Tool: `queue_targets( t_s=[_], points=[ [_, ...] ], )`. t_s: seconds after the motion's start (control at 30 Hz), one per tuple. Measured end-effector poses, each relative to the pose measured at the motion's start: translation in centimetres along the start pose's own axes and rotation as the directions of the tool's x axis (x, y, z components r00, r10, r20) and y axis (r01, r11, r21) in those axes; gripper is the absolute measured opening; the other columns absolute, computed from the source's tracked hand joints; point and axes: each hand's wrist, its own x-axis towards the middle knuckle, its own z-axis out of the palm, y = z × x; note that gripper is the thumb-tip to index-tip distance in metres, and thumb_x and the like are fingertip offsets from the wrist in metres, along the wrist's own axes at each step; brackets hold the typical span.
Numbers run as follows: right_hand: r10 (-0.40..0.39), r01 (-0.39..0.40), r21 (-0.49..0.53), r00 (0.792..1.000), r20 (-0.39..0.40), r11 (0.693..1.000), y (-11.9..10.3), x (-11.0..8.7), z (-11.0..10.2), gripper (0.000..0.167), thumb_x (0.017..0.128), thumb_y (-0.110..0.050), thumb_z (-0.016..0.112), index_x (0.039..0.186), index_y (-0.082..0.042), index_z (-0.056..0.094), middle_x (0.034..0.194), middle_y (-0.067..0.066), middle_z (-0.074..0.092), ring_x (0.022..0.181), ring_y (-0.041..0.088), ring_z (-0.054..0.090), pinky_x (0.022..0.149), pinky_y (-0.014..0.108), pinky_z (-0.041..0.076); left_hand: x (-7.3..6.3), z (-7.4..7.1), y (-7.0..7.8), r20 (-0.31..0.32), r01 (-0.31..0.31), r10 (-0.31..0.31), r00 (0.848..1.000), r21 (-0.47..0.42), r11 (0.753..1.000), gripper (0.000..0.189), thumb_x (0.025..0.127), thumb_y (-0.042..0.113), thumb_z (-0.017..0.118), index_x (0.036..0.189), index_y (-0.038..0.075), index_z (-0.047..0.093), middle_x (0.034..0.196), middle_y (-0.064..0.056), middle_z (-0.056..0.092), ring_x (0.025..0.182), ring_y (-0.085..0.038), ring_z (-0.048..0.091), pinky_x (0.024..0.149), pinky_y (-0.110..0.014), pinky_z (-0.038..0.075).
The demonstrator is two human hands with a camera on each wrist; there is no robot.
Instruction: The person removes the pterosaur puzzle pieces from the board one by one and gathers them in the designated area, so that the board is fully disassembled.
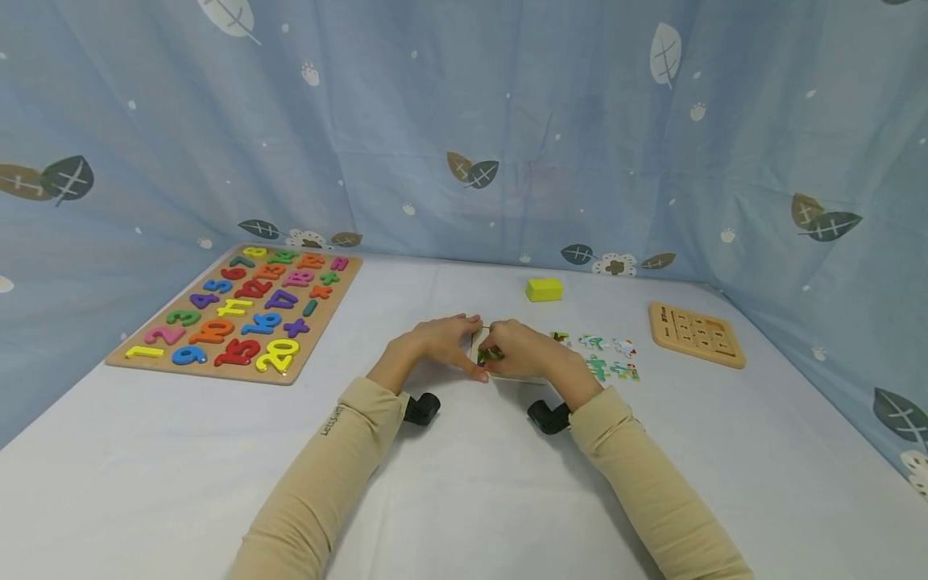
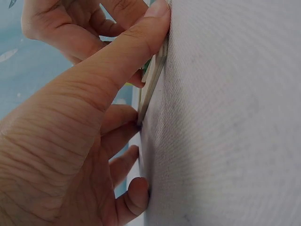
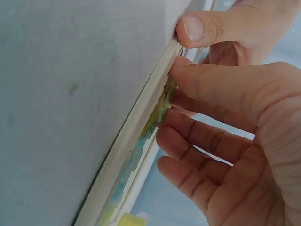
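A small wooden jigsaw tray (image 1: pixel 518 380) lies flat on the white cloth between both hands, mostly covered by them in the head view. My left hand (image 1: pixel 448 342) holds the tray's left side, thumb at the near corner and fingertips at the far one. Reaching over the tray, my right hand (image 1: pixel 518 350) pinches a green jigsaw piece (image 1: pixel 493 354) near the left end; its fingers hide most of it. Colourful fitted pieces (image 3: pixel 134 157) show inside the tray's pale rim in the right wrist view. Loose jigsaw pieces (image 1: pixel 594 369) lie just right of the right hand.
On the left lies a wooden number board (image 1: pixel 290 372) with coloured numerals and signs. A yellow-green block (image 1: pixel 544 290) stands behind the hands. A wooden number tablet (image 1: pixel 698 334) lies at the right. A blue leaf-patterned curtain (image 1: pixel 435 121) surrounds the table's back and sides.
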Motion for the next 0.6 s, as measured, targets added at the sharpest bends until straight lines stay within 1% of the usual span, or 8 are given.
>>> queue_targets(
  t_s=[0.07, 0.23, 0.4, 0.47, 0.6],
  points=[
    [-0.004, 0.004, 0.001, 1.000, -0.007, 1.000, 0.02, 0.00, 0.04, 0.008, 0.086, -0.010, 0.069, 0.087, -0.004, 0.074, 0.058, -0.003, 0.045, 0.056, 0.008, 0.037, 0.053, 0.019, 0.031, 0.00, 0.00, 0.04, 0.001, 0.000, 0.000, 1.000, 0.001, 1.000, 0.102, 0.075, 0.058, 0.074, 0.154, 0.016, 0.023, 0.162, -0.001, 0.017, 0.150, -0.022, 0.013, 0.117, -0.052, 0.023],
    [-0.004, 0.003, -0.020, 0.999, -0.049, 1.000, 0.14, -0.06, 0.13, 0.014, 0.085, -0.011, 0.071, 0.094, -0.001, 0.075, 0.057, -0.002, 0.048, 0.054, 0.007, 0.038, 0.052, 0.018, 0.032, -0.04, -0.02, 0.12, 0.007, 0.003, -0.003, 1.000, -0.005, 1.000, 0.102, 0.075, 0.057, 0.074, 0.154, 0.016, 0.024, 0.162, -0.002, 0.017, 0.150, -0.023, 0.013, 0.117, -0.054, 0.023],
    [-0.005, 0.002, -0.024, 0.995, -0.103, 1.000, 0.28, -0.17, 0.10, 0.013, 0.082, -0.010, 0.072, 0.090, 0.000, 0.075, 0.053, -0.003, 0.042, 0.050, 0.007, 0.034, 0.050, 0.018, 0.029, -0.08, -0.07, 0.19, 0.009, 0.001, -0.001, 1.000, -0.009, 1.000, 0.102, 0.075, 0.057, 0.075, 0.154, 0.016, 0.024, 0.162, -0.001, 0.017, 0.150, -0.023, 0.013, 0.117, -0.054, 0.023],
    [0.003, -0.004, -0.013, 0.994, -0.108, 1.000, 0.31, -0.20, 0.03, 0.013, 0.082, -0.009, 0.072, 0.089, 0.000, 0.075, 0.053, -0.003, 0.042, 0.050, 0.007, 0.033, 0.050, 0.018, 0.029, -0.09, -0.08, 0.19, 0.008, 0.001, -0.001, 1.000, -0.010, 1.000, 0.102, 0.074, 0.056, 0.075, 0.154, 0.016, 0.024, 0.162, -0.001, 0.017, 0.150, -0.023, 0.013, 0.117, -0.054, 0.023],
    [0.008, -0.007, 0.003, 0.994, -0.106, 1.000, 0.49, -0.33, -0.20, 0.015, 0.082, -0.009, 0.071, 0.092, 0.001, 0.075, 0.059, -0.001, 0.055, 0.055, 0.007, 0.040, 0.053, 0.018, 0.034, -0.10, -0.07, 0.12, 0.002, 0.000, 0.000, 1.000, -0.007, 1.000, 0.103, 0.074, 0.057, 0.075, 0.154, 0.016, 0.025, 0.162, -0.001, 0.018, 0.150, -0.023, 0.013, 0.117, -0.054, 0.023]
  ],
)
